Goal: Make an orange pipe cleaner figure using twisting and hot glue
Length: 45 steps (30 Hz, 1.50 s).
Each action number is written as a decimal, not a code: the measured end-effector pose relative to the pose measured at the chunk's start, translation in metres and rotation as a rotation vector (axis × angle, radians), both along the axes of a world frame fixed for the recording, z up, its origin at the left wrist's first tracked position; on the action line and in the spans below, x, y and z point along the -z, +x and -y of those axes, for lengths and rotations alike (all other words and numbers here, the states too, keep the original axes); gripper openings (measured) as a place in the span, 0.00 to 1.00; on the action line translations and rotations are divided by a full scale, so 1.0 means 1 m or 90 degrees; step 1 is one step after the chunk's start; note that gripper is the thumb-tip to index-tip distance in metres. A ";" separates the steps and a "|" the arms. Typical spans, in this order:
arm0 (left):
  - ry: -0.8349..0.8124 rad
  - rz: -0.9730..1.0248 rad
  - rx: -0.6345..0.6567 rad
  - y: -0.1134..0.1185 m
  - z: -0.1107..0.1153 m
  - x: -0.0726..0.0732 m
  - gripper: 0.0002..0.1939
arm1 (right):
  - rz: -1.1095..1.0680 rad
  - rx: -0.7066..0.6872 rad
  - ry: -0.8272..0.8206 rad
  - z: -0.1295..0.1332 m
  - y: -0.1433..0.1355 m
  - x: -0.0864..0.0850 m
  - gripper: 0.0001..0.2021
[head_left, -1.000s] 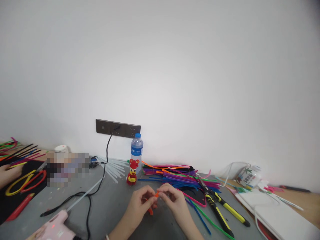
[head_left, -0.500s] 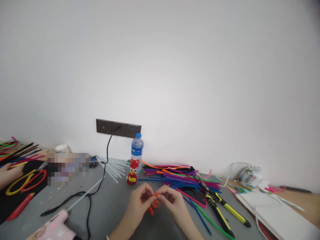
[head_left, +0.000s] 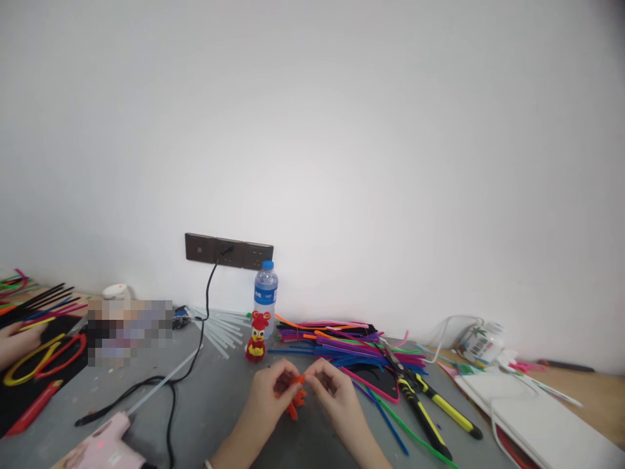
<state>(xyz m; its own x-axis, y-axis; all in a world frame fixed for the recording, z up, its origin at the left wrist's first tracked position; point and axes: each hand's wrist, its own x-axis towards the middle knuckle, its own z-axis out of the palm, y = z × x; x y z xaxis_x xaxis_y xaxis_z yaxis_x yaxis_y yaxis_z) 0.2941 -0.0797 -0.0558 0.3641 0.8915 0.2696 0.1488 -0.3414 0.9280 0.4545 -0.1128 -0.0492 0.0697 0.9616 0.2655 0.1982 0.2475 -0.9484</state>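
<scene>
Both hands meet low in the centre of the head view, over the grey table. My left hand (head_left: 271, 394) pinches a small orange fuzzy piece (head_left: 294, 405), part of which hangs below its fingertips. My right hand (head_left: 334, 391) is closed at the thumb and forefinger on the upper end of the same piece. Fingers cover much of the piece, so its full shape is hidden. Just behind my left hand stands a red and yellow fuzzy figure (head_left: 256, 339), in front of a blue-capped water bottle (head_left: 265, 293).
Colourful pipe cleaners (head_left: 342, 339) and yellow-black pliers (head_left: 424, 404) lie right. A pink glue gun (head_left: 110, 443), black cable (head_left: 170, 417), translucent sticks (head_left: 222, 332) and scissors (head_left: 36, 365) lie left. Another person's hand (head_left: 19, 342) is far left. White board (head_left: 537, 410) at right.
The view has shifted slightly, so most things appear a little further left. The orange piece has turned a little between my fingers, and both hands still hold it.
</scene>
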 end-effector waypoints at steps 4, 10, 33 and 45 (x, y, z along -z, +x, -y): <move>0.022 0.009 -0.026 -0.002 -0.003 -0.002 0.02 | 0.014 0.024 -0.009 -0.001 -0.001 0.005 0.21; -0.046 0.123 0.014 -0.005 -0.006 -0.002 0.05 | -0.092 -0.085 -0.111 -0.005 0.002 0.002 0.23; 0.079 -0.013 -0.003 -0.021 -0.014 -0.013 0.05 | -0.086 -0.106 -0.117 -0.002 0.003 -0.002 0.22; -0.129 0.162 0.093 -0.008 -0.011 -0.002 0.12 | -0.017 -0.132 -0.082 -0.002 -0.005 0.010 0.16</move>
<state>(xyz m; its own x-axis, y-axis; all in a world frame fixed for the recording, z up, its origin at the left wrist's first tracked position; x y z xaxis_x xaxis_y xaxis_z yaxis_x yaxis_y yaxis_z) 0.2866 -0.0692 -0.0533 0.4356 0.8798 0.1903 -0.1320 -0.1467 0.9803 0.4491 -0.1108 -0.0590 -0.1276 0.9818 0.1407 0.1308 0.1573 -0.9788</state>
